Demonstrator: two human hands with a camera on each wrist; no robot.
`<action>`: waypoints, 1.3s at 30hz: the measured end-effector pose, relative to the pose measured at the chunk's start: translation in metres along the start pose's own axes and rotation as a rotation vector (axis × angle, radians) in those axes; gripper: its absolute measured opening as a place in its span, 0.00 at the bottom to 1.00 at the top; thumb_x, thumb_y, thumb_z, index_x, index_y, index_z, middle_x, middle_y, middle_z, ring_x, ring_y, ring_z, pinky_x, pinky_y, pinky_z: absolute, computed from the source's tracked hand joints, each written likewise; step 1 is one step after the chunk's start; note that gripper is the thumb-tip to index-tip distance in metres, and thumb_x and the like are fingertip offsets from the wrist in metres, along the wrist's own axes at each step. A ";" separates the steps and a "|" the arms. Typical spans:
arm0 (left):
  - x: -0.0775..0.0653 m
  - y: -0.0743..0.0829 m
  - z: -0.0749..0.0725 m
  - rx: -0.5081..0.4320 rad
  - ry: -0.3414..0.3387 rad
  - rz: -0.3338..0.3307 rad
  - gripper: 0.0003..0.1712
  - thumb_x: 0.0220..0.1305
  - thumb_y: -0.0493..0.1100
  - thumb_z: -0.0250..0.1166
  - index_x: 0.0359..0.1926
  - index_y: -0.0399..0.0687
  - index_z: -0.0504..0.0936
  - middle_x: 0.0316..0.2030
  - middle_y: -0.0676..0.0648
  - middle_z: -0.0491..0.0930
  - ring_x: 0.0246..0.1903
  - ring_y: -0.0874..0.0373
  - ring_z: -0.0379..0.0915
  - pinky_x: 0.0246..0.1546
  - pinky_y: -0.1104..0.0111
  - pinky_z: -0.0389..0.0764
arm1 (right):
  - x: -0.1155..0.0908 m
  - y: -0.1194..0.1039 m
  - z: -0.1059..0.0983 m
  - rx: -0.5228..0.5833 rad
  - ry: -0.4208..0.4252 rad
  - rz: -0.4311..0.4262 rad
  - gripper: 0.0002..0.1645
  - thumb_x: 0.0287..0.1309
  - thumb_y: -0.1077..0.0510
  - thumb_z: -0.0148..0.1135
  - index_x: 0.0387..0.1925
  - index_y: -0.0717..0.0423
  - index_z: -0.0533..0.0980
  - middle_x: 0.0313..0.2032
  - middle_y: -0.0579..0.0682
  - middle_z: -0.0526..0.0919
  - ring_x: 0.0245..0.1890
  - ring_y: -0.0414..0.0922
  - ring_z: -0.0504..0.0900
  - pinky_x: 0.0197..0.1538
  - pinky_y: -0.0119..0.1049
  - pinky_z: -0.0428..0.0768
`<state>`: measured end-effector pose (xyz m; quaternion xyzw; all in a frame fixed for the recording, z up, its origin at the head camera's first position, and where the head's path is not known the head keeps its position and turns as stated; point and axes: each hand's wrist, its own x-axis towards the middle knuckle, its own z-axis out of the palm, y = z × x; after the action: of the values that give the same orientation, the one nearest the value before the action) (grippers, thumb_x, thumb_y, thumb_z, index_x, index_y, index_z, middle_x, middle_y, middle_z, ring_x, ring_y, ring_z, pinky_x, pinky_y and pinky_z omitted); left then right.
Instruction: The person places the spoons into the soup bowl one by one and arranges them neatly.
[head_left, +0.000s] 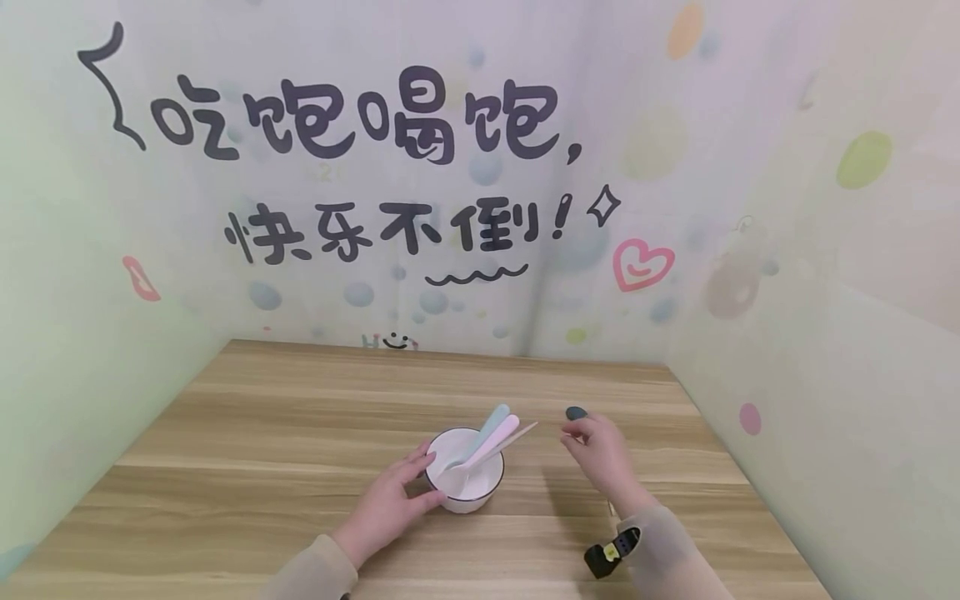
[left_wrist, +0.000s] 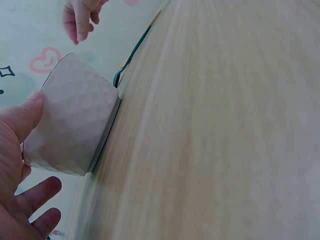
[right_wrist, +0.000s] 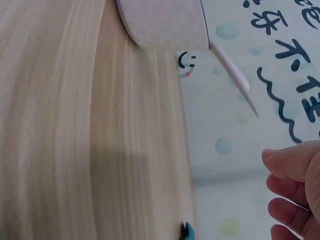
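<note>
My left hand (head_left: pixel 390 506) holds a white bowl (head_left: pixel 467 503) with a dark rim at its left side, its thumb and fingers spread along the wall. In the left wrist view the bowl (left_wrist: pixel 75 115) shows a faceted outside. Leaning in it are a pale blue-green handle (head_left: pixel 489 427), a pink spoon (head_left: pixel 497 437) and a thin pale stick (head_left: pixel 517 435). Right of the bowl hovers my right hand (head_left: pixel 602 457), fingers loosely bent around nothing. Beyond its fingertips shows the dark oval end of a utensil (head_left: pixel 576 412); the hand hides most of it.
The wood-grain table (head_left: pixel 300 400) is bounded by a printed back wall (head_left: pixel 420 308) and side walls at left and right. In the left wrist view a dark teal utensil (left_wrist: pixel 131 56) lies past the bowl. A black band (head_left: pixel 611 553) circles the right wrist.
</note>
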<state>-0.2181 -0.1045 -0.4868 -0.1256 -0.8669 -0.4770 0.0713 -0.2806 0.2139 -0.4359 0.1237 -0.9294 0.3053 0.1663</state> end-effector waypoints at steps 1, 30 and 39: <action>0.000 0.000 0.000 -0.003 0.001 -0.006 0.37 0.53 0.50 0.73 0.61 0.38 0.75 0.67 0.45 0.66 0.67 0.43 0.59 0.66 0.48 0.60 | -0.001 0.003 -0.001 0.005 0.002 0.016 0.04 0.55 0.62 0.68 0.34 0.57 0.84 0.34 0.49 0.82 0.36 0.46 0.78 0.40 0.43 0.80; 0.001 -0.002 0.001 0.004 -0.007 -0.002 0.37 0.54 0.51 0.73 0.61 0.38 0.75 0.68 0.45 0.66 0.67 0.44 0.59 0.66 0.49 0.61 | -0.013 0.060 -0.001 0.030 0.010 0.399 0.13 0.62 0.57 0.60 0.43 0.62 0.81 0.39 0.55 0.83 0.38 0.50 0.78 0.39 0.46 0.78; 0.001 -0.001 0.001 0.006 -0.006 -0.007 0.37 0.54 0.51 0.73 0.61 0.38 0.75 0.68 0.45 0.65 0.67 0.44 0.59 0.66 0.49 0.60 | -0.017 0.060 0.000 0.043 0.022 0.477 0.15 0.63 0.57 0.59 0.43 0.66 0.80 0.39 0.60 0.83 0.37 0.51 0.79 0.37 0.46 0.78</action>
<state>-0.2189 -0.1045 -0.4879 -0.1238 -0.8690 -0.4743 0.0674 -0.2855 0.2634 -0.4741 -0.0989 -0.9237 0.3572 0.0968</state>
